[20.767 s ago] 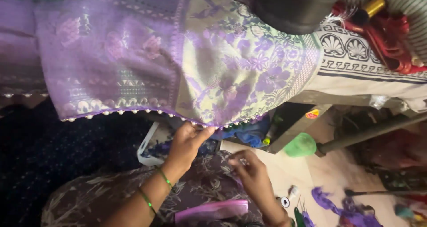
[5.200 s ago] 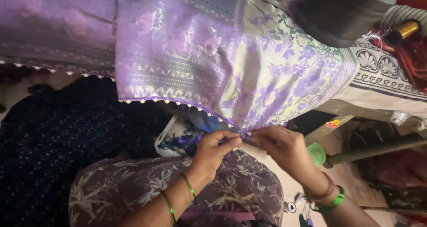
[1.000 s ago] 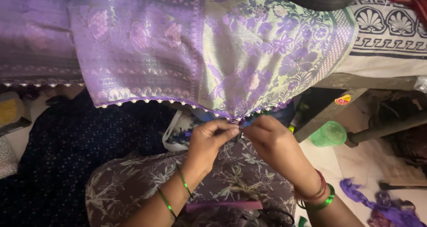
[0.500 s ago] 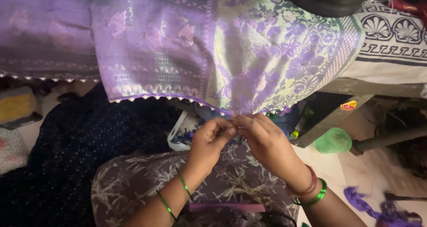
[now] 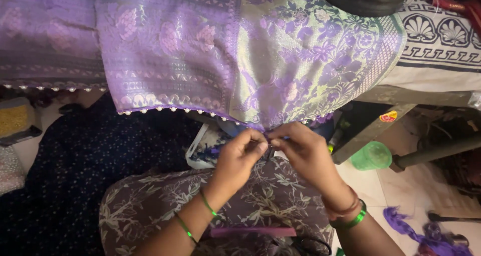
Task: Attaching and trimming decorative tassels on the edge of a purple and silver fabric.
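A lilac brocade fabric (image 5: 200, 60) with woven flowers hangs down from the top, its lower hem edged with small pearl-like beads (image 5: 165, 109). My left hand (image 5: 238, 160) and my right hand (image 5: 305, 153) meet fingertip to fingertip just below the hem, near its lowest point. Both pinch the fabric's edge there; whatever small item sits between the fingers is hidden. Green bangles circle both wrists. A floral-print grey cloth (image 5: 150, 206) covers my lap beneath the hands.
A dark blue dotted cloth (image 5: 65, 181) lies at the left. A green plastic cup (image 5: 372, 156) sits on the floor at the right, purple thread scraps (image 5: 421, 233) near it. A black-and-white patterned cloth (image 5: 441, 40) lies at the top right. A pink strip (image 5: 253, 231) rests on my lap.
Over the last second my hands have stayed together at the hem, closing in tighter. The view has shifted slightly; the hands sit a little right of where they were.
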